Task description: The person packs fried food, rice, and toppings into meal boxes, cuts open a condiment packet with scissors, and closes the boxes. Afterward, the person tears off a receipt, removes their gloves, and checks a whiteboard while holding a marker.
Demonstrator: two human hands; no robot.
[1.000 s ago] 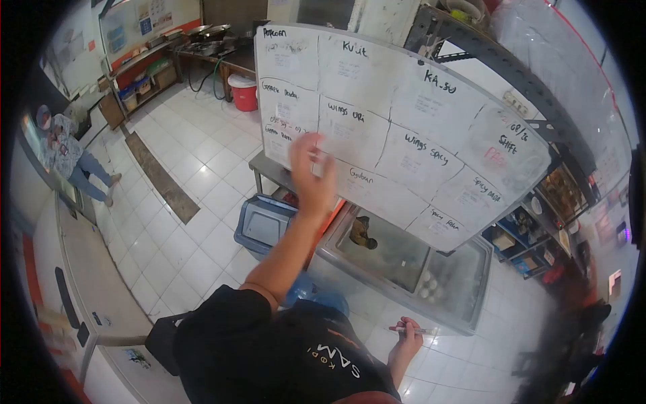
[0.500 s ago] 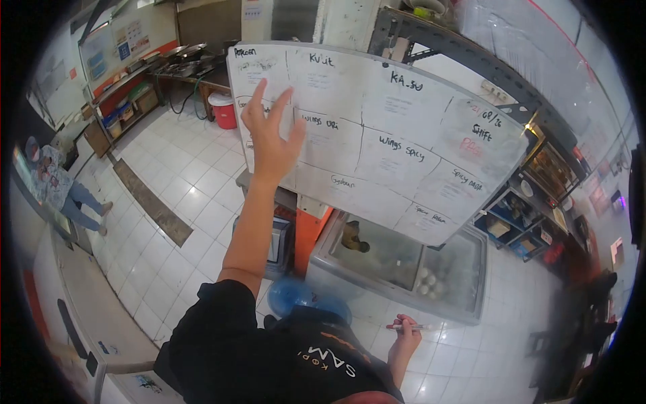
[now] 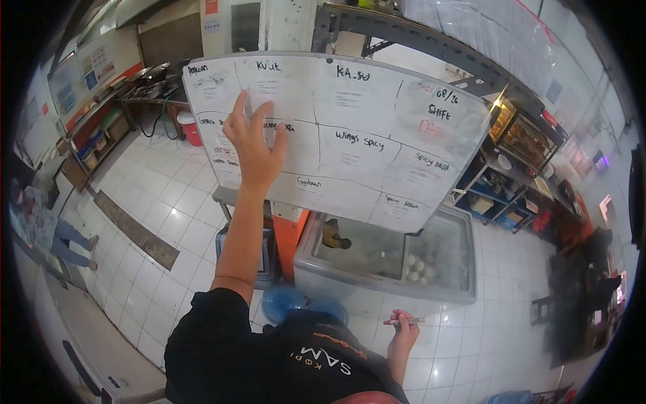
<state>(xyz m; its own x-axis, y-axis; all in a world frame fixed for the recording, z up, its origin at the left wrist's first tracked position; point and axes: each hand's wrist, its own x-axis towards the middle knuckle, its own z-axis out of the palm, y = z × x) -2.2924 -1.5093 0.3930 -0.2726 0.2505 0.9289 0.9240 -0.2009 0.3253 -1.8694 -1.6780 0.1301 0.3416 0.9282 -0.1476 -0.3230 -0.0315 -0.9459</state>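
Note:
A whiteboard [image 3: 356, 124] with handwritten words and drawn lines stands tilted in front of me. My left hand [image 3: 256, 145] is raised before its left part, fingers spread, with nothing held; whether it touches the surface I cannot tell. Lower down, right of my body, my right hand [image 3: 402, 330] is closed around a thin marker [image 3: 410, 321], away from the board. Behind the board's lower edge is a glass-topped chest freezer [image 3: 363, 252] with a dark item and several pale round things inside.
A person [image 3: 50, 229] stands at the far left. A red bucket [image 3: 191, 131] sits by a table with pans. Blue water bottles [image 3: 286, 304] are near my body. Shelves [image 3: 494, 192] stand at the right, and a white cabinet [image 3: 94, 330] at the lower left.
The view has turned, so the board appears further left. My left hand has gone from blurred motion to a spread pose before the board. My right hand keeps the marker.

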